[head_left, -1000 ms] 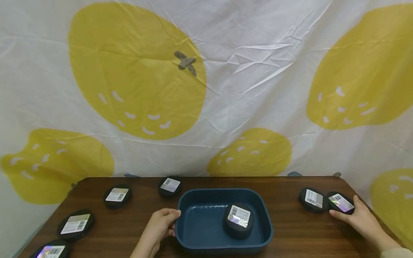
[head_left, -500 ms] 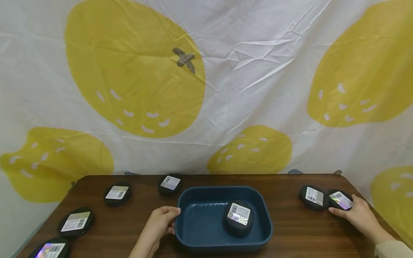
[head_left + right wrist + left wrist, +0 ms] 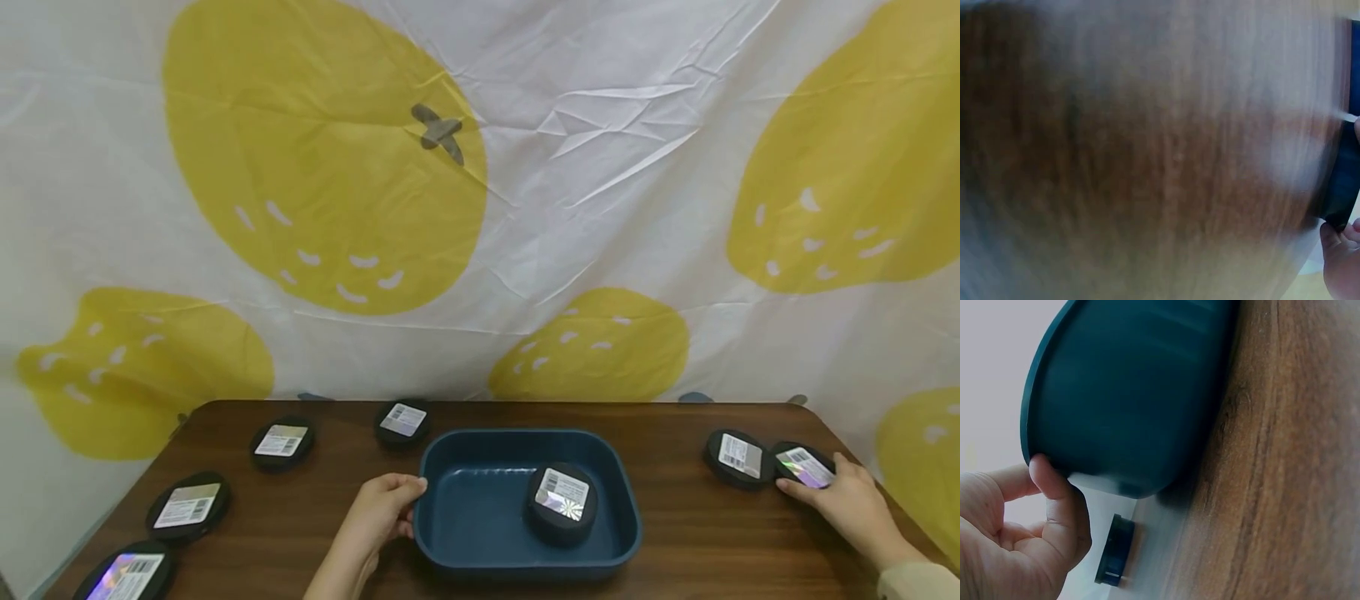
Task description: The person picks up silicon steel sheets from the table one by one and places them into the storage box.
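My left hand [image 3: 378, 510] pinches the left rim of a dark blue rectangular basin [image 3: 476, 521]. In the left wrist view, the thumb and fingers of that hand [image 3: 1035, 534] meet at the edge of the basin [image 3: 1116, 400]. Inside the basin, toward its right side, sits a round black tub [image 3: 551, 525] with a barcode label on top. Far right on the table, my right hand [image 3: 851, 504] grips another black tub [image 3: 806, 465] between thumb and fingers. A matching labelled tub [image 3: 738, 460] lies right against it on the left. The right wrist view catches the gripped tub [image 3: 1339, 181] at its edge.
Several more labelled black tubs, such as this one [image 3: 281, 443], are spread along the left side and back of the brown wooden table [image 3: 315, 500]. A white cloth [image 3: 525, 208] with yellow fruit prints hangs behind the table's back edge.
The head view has shifted slightly. Both hands keep their holds, and the basin and tubs stay where they were on the table.
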{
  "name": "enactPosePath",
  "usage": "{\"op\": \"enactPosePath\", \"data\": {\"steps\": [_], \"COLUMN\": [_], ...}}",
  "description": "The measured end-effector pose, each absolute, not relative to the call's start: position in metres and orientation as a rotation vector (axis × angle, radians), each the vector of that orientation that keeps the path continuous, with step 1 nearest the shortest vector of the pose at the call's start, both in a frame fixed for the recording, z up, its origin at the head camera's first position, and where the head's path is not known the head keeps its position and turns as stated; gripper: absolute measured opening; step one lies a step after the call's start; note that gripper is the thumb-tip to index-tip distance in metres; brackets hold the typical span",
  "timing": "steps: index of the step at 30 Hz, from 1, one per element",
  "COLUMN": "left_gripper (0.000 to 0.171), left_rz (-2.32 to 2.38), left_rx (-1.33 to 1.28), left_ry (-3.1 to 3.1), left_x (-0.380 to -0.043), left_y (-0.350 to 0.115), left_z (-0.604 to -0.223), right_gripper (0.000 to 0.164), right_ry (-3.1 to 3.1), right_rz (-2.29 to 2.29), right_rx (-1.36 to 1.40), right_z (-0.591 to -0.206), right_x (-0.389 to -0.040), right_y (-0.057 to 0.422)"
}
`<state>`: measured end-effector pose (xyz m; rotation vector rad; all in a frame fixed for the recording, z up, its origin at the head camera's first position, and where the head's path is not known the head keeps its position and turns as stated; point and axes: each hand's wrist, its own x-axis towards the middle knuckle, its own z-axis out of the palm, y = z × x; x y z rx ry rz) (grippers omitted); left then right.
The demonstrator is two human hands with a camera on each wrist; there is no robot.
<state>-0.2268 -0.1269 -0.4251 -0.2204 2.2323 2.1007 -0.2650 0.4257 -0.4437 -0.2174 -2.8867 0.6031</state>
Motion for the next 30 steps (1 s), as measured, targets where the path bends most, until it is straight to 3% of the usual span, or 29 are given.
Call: {"op": "enactPosePath", "data": {"steps": [30], "left_gripper": [0.028], "left_rz": [2.082], "left_rx": [-0.247], "left_ry": [2.240], "left_x": [-0.229], "left_y": [-0.126], "left_z": [-0.425], "right_gripper": [0.097], "right_ry": [-2.872], "right_rz": [0.720], "right_rx": [-0.295], "right_z": [-0.436], "right_x": [-0.244], "right_y": [0.422]}}
